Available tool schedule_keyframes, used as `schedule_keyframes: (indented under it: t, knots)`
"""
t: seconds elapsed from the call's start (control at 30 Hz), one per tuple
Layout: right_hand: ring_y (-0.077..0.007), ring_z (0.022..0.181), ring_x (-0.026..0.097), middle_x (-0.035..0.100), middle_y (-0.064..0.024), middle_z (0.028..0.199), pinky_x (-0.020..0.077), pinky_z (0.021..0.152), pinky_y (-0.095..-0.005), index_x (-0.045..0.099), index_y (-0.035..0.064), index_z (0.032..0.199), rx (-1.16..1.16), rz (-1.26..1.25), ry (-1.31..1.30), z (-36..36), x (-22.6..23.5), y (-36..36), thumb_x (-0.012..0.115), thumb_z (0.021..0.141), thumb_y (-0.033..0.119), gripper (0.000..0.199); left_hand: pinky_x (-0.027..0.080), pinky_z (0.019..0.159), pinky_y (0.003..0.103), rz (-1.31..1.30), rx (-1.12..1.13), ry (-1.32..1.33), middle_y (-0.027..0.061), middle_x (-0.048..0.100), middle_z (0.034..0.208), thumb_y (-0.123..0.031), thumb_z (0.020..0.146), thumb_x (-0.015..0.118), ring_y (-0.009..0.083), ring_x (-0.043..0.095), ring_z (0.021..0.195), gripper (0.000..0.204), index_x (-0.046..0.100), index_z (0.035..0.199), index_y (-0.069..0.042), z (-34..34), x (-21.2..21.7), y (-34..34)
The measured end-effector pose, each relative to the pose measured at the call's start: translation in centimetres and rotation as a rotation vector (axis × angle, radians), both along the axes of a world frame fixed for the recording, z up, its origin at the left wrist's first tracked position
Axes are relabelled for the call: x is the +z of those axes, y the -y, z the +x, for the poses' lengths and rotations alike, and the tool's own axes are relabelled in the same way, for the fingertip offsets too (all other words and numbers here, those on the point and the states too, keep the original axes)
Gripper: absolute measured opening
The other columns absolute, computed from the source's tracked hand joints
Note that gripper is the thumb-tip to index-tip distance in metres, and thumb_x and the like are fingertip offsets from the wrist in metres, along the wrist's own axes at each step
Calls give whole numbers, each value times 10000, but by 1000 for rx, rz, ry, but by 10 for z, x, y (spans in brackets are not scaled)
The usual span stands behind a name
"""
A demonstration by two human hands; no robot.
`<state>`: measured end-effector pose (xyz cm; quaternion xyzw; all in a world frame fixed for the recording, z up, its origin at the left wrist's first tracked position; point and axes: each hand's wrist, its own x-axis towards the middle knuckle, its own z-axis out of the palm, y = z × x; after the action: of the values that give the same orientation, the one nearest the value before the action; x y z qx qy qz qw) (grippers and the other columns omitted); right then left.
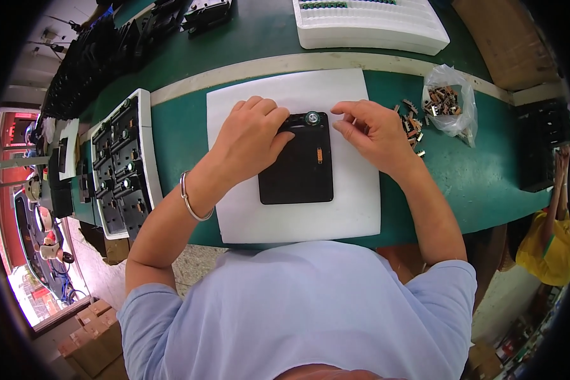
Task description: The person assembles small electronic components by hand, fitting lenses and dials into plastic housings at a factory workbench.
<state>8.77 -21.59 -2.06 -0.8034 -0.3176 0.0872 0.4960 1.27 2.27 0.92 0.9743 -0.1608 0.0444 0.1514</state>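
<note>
A flat black plastic panel (291, 177) lies on a white sheet (354, 215) in front of me. Near its top right corner is a round piece with a shiny rim (312, 118), and a small orange-brown part (320, 155) sits lower on its face. My left hand (253, 136) grips the panel's upper left part, its thumb bent over the face and its fingers curled at the top edge. Just right of the panel, my right hand (377, 133) hovers with thumb and forefinger apart, and nothing shows between them.
Small metal-and-brown parts (411, 130) lie loose beside a clear plastic bag (465, 111) of similar parts. At left, a white foam tray (149, 158) holds several black assemblies. Another foam tray (373, 38) stands at the back, with stacked black pieces (101, 63) at far left.
</note>
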Motion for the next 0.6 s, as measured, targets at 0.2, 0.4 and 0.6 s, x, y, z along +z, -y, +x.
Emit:
schedule_keyframes:
  t: [0.2,0.4,0.6]
  knots:
    - [-208,650,608,649,-74,829,490,599,-292,719,74,1029,9,3,141,-7,2,-13,723,854,104,177,473,845,405,-42,-11,7,132,634,951,-95,791,748,324,579,932,257,641,1012,-19,0,-2,0]
    - [-211,635,604,639,-50,791,492,588,-309,734,123,1004,1,-4,158,-8,-1,-23,716,867,145,140,483,838,407,-46,-23,25,134,637,940,-93,785,751,330,583,921,253,646,999,-10,0,-3,1]
    - [-221,632,611,641,-39,769,497,586,-318,740,145,1000,-49,-31,173,-7,-4,-25,708,875,174,132,480,845,412,-42,-33,31,134,636,936,-100,785,747,331,585,924,250,648,996,-11,4,-5,0]
